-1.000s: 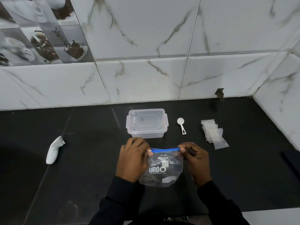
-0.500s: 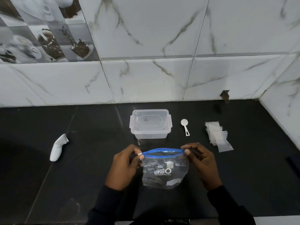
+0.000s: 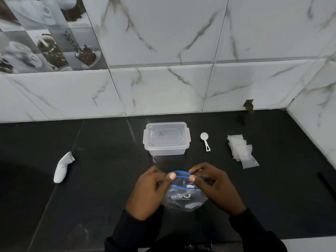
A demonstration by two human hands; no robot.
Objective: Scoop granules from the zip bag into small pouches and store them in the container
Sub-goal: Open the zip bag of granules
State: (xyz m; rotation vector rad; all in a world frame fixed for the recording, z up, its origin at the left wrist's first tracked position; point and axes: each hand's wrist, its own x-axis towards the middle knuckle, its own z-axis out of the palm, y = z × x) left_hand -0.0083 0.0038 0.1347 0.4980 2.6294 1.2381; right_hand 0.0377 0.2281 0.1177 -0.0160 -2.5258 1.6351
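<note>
A clear zip bag (image 3: 183, 199) with a blue zip strip and white print stands on the black counter near the front edge. My left hand (image 3: 149, 191) pinches its rim on the left, and my right hand (image 3: 216, 188) pinches the rim on the right; the mouth gapes open between my thumbs. Behind the bag sits a clear plastic container (image 3: 166, 138) with its lid on. A small white scoop (image 3: 205, 141) lies to the container's right. Several small clear pouches (image 3: 241, 150) are piled further right. I cannot make out the granules.
A white handheld object (image 3: 62, 167) lies on the black counter (image 3: 101, 160) at the left. Marble-tiled walls close the back and right side. A dark object (image 3: 327, 182) shows at the right edge.
My hands have moved closer together along the bag's rim, and the blue zip mouth has spread open wider. The bag now sits lower and more crumpled.
</note>
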